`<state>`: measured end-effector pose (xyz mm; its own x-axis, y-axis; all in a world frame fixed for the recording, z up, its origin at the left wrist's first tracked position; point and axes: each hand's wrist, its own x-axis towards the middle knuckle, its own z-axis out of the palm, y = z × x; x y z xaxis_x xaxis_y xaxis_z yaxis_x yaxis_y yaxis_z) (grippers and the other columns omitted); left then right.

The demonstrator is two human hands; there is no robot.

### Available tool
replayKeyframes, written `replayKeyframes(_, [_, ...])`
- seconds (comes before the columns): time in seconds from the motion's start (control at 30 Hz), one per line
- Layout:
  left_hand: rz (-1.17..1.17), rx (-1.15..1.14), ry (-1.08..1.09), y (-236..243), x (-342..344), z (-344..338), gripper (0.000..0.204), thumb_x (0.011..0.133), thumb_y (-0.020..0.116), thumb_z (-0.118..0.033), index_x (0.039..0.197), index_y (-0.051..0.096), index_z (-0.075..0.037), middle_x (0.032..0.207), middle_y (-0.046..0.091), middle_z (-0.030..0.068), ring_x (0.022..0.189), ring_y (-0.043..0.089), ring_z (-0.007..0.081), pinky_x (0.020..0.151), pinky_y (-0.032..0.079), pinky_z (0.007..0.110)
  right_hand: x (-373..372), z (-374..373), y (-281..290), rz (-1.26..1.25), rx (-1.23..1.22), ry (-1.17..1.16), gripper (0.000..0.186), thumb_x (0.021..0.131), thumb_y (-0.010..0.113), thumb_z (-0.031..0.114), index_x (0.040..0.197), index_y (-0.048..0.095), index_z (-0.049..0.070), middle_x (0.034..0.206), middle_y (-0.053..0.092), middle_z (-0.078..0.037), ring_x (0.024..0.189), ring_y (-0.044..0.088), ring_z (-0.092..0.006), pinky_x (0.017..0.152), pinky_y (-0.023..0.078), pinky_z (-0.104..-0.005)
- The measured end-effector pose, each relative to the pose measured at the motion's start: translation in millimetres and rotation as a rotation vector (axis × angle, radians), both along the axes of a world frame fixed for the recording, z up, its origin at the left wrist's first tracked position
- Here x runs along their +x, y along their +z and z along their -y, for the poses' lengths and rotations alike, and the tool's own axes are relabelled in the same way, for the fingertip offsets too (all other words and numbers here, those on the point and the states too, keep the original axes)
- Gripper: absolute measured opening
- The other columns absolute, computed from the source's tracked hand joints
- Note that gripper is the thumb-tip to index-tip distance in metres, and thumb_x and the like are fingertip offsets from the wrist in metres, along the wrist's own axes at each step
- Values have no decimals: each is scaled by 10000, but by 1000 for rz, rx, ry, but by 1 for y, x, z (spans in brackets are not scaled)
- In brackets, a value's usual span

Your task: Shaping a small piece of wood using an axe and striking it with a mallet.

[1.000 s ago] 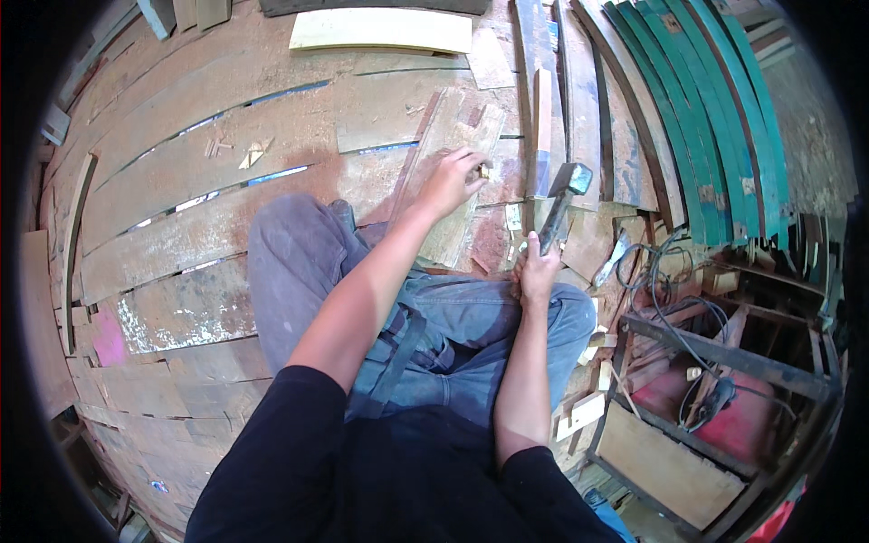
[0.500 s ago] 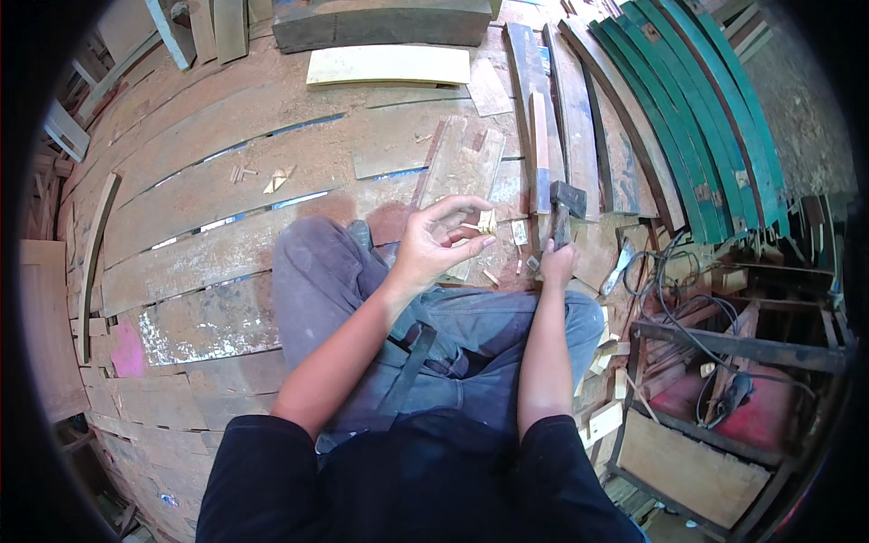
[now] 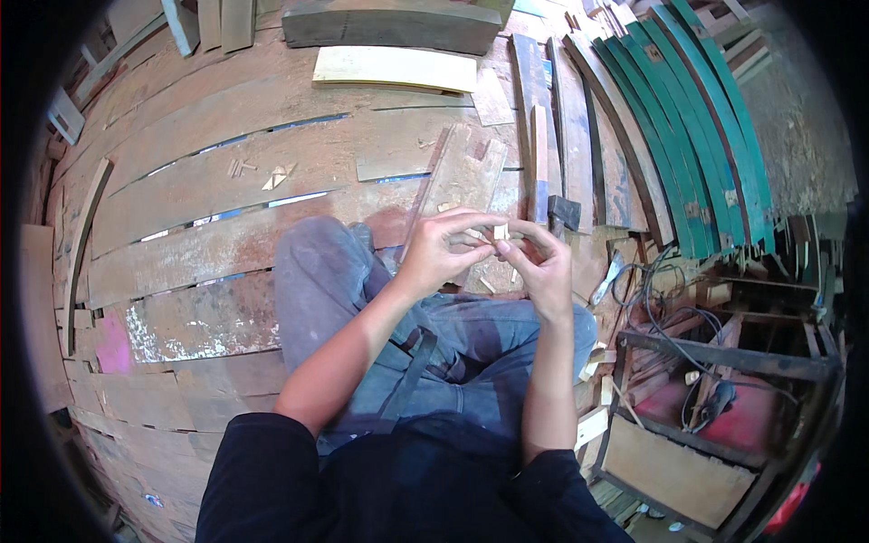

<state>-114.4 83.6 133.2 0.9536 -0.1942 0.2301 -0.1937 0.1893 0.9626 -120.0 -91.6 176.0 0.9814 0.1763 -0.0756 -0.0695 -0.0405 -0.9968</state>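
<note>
A small pale wooden piece (image 3: 501, 233) is pinched between the fingertips of my two hands, above my crossed legs. My left hand (image 3: 444, 249) grips it from the left, thumb and fingers closed together. From the right, my right hand (image 3: 546, 271) holds it with thumb and fingertips. Just beyond my right hand lies a hammer; its dark square head (image 3: 565, 213) shows, while most of its handle is hidden. Beneath and beyond my hands, a flat board (image 3: 463, 172) with a notch at its far end rests on the floor.
Long timber strips (image 3: 570, 127) and curved green slats (image 3: 697, 127) lie at the far right. A pale plank (image 3: 396, 68) sits before a thick dark beam (image 3: 389, 27). A putty knife (image 3: 607, 277), a coiled cable (image 3: 656, 290) and a metal frame (image 3: 724, 353) are at my right.
My right hand has let go of the hammer, which now lies on the floor, and has moved left to the small wooden piece. My left hand still holds that piece.
</note>
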Motion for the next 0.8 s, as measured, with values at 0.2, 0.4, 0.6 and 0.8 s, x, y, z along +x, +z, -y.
replayKeyframes(0.2, [-57, -77, -37, 12, 0, -8, 354, 797, 695, 58, 1143, 660, -9, 1105, 629, 75, 1013, 620, 143, 864, 552, 276, 2, 5, 9, -6, 16, -40, 188, 885, 656, 28, 1039, 659, -79, 903, 685, -106, 765, 657, -138, 698, 545, -257])
replayKeyframes(0.4, [-194, -387, -59, -15, 12, -12, 354, 865, 658, -21, 1214, 606, -3, 1132, 631, 70, 1043, 605, 140, 881, 516, 286, 5, -24, 25, 62, -100, -106, 208, 884, 650, 13, 1073, 654, -74, 904, 681, -79, 788, 638, -121, 720, 527, -245])
replayKeyframes(0.6, [-176, 270, 481, -129, 29, 20, 200, 900, 563, -142, 1024, 611, 8, 984, 657, 119, 989, 615, 198, 843, 484, 362, 43, -140, -5, 30, -204, 300, 248, 868, 639, -1, 1110, 638, -56, 842, 676, -51, 749, 635, -102, 668, 512, -233])
replayKeyframes(0.8, [-160, -69, -35, -104, -19, 18, 286, 801, 687, -123, 1062, 634, -19, 1100, 652, 150, 1074, 593, 255, 905, 471, 368, 144, -246, -85, 153, -463, 526, 305, 834, 659, 19, 1114, 610, -91, 808, 663, -79, 685, 641, -117, 610, 525, -257])
